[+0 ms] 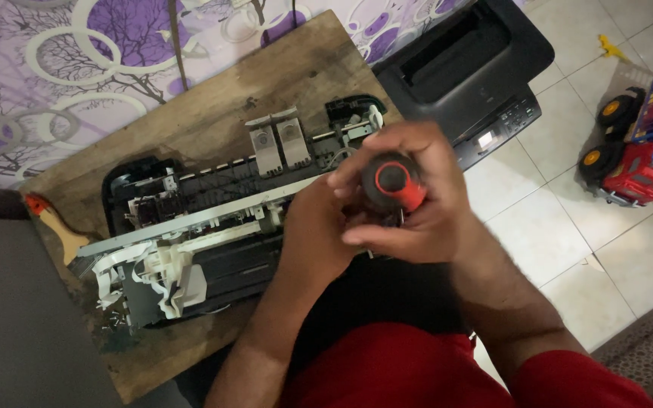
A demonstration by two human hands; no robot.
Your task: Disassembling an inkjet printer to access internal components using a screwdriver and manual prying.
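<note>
My right hand is wrapped around a screwdriver, its red-and-black handle end pointing up at me. My left hand sits at nine o'clock of it, touching, fingers hidden, so I cannot tell its grip. Both rest over the stripped printer chassis, which lies on a wooden board. A brush lies at nine o'clock, an intact black printer at one o'clock, a toy truck at three o'clock.

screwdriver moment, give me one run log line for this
right hand: grips red-black screwdriver upright | left hand: steadies beside it | under: opened printer chassis on wooden board | nearby: black printer
</note>
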